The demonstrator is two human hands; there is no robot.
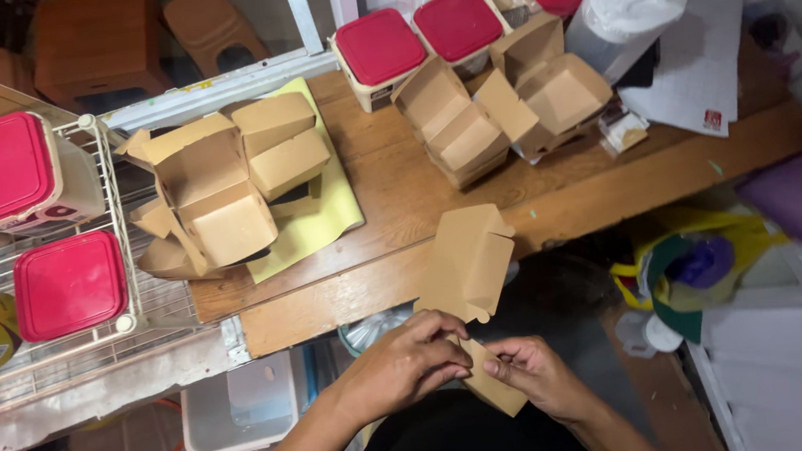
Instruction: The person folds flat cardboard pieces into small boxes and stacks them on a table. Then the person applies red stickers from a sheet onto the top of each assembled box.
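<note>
The left hand (pixel 405 364) hides the lower part of the flat cardboard box (pixel 466 268).

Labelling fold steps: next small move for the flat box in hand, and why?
Probably fold the bottom flap up: both hands, left and right, pinch the lower end of the kraft blank, which is unformed, unlike the erected boxes on the table.

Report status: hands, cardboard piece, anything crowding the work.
Left hand and right hand both pinching flat cardboard box blank. Blank unfolded, held above table edge. Folded boxes behind, clear.
</note>
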